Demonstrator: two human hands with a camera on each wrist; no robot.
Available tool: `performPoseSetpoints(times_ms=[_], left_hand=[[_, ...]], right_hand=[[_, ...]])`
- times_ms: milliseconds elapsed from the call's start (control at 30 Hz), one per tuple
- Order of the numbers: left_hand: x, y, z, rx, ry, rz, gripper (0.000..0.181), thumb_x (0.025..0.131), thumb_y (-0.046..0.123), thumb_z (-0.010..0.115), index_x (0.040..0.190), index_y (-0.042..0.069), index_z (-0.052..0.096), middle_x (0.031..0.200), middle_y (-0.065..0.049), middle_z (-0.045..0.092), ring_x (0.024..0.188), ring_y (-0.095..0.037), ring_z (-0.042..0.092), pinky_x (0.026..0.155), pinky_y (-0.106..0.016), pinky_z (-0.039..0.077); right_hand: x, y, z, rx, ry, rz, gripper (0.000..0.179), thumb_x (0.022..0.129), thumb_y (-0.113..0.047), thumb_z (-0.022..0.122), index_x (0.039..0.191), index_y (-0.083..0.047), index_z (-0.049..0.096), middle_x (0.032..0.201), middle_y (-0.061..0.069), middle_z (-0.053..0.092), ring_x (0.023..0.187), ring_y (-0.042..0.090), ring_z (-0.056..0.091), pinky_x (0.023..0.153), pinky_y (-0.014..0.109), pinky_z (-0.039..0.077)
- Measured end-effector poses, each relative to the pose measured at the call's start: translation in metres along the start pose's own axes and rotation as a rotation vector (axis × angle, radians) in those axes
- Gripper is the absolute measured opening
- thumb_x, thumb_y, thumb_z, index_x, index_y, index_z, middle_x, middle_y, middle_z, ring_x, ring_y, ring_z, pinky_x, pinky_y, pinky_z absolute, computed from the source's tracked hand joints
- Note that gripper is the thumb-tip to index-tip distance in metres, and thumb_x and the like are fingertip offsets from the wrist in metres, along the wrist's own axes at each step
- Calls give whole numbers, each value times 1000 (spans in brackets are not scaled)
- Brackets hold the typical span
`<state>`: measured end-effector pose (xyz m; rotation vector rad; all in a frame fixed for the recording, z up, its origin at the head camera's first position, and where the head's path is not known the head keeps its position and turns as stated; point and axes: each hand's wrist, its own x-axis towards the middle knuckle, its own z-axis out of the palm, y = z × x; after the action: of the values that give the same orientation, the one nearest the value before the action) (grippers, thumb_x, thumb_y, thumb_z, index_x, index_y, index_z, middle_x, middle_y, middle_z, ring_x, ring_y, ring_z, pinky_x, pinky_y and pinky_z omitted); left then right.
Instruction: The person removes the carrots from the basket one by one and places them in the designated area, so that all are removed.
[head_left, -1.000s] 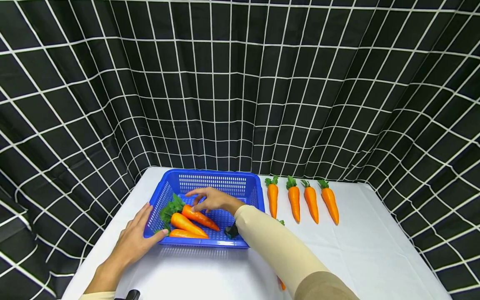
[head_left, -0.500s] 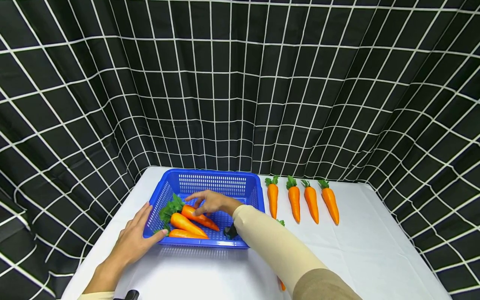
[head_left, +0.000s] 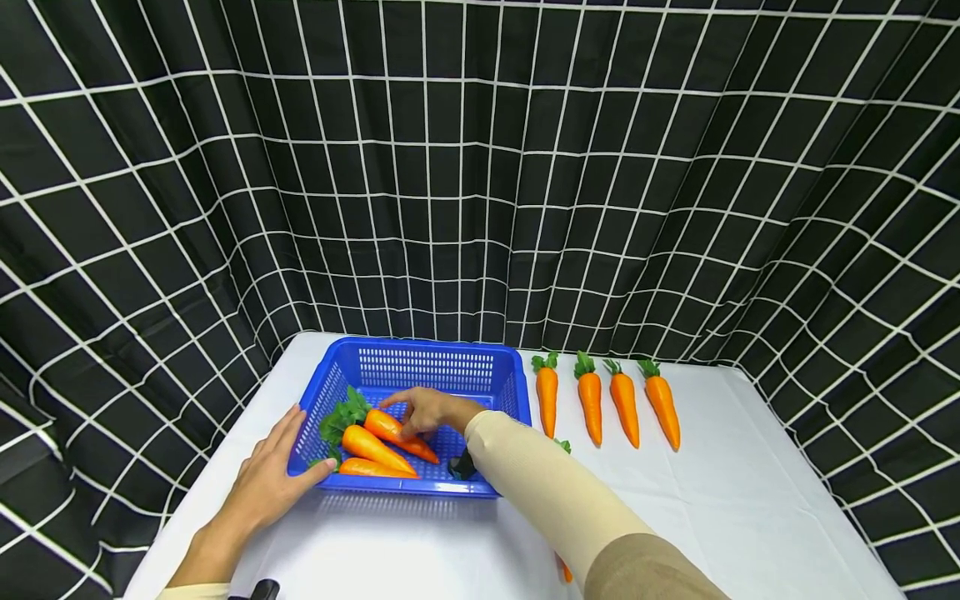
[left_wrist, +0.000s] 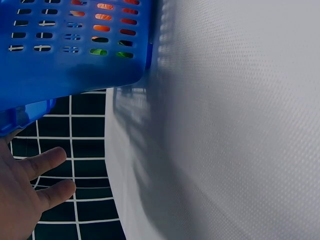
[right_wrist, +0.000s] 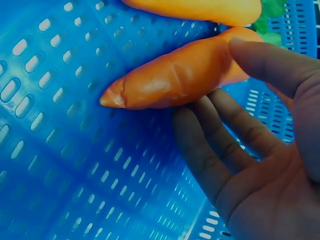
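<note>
And here's the right hand [head_left: 431, 412], down inside the blue basket [head_left: 420, 486], pinching a carrot [right_wrist: 165, 80], thumb on one side, fingers on the other! That carrot lies in the basket's left half, leafy top to the left, beside two more carrots [head_left: 375, 448]. Over at the basket's left end, the left hand [head_left: 270, 471] has its fingers stretched out, gripping nothing. To the right, four carrots [head_left: 589, 408] line up on the white table [head_left: 712, 508].
</note>
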<state>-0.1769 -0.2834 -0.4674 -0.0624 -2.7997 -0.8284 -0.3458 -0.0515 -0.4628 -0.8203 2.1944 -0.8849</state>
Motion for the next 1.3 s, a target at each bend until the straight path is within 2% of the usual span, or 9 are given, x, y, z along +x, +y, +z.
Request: performPoseSetpoints(times_ms=[200, 533, 767, 1100, 1300], left_hand=[[0, 1, 1, 5, -8, -8, 92, 85, 52, 66, 150, 1, 27, 155, -18, 21, 121, -49, 37, 89, -68, 29], [1, 0, 1, 1, -5, -12, 93, 85, 53, 66, 150, 1, 27, 155, -19, 22, 121, -49, 37, 89, -67, 29], [0, 0, 2, 7, 7, -3, 92, 84, 53, 66, 150, 0, 28, 155, -18, 23, 118, -47, 39, 88, -65, 31], [2, -2, 2, 10, -11, -23, 93, 85, 53, 65, 151, 1, 26, 156, -18, 21, 121, -48, 37, 90, -67, 29], [2, 0, 1, 1, -18, -24, 93, 85, 54, 65, 151, 1, 26, 156, -19, 20, 121, -48, 37, 91, -68, 28]], right_hand=[[-2, 0, 0, -30, -25, -2, 61, 81, 7, 72, 135, -17, 57, 75, 7, 64, 61, 17, 60, 67, 38, 57], [-2, -1, 3, 26, -30, 62, 63, 80, 6, 72, 135, -20, 56, 80, 10, 62, 62, 19, 61, 62, 38, 57], [-2, 2, 0, 98, 3, 55, 63, 78, 8, 72, 133, -20, 59, 78, 11, 63, 61, 21, 62, 58, 39, 57], [-6, -1, -7, 203, 46, 41, 59, 76, 8, 73, 129, -17, 62, 75, 11, 65, 60, 20, 60, 61, 45, 57], [-12, -5, -7, 260, 88, 49, 55, 76, 5, 76, 126, -16, 64, 76, 12, 66, 62, 19, 61, 60, 41, 57]])
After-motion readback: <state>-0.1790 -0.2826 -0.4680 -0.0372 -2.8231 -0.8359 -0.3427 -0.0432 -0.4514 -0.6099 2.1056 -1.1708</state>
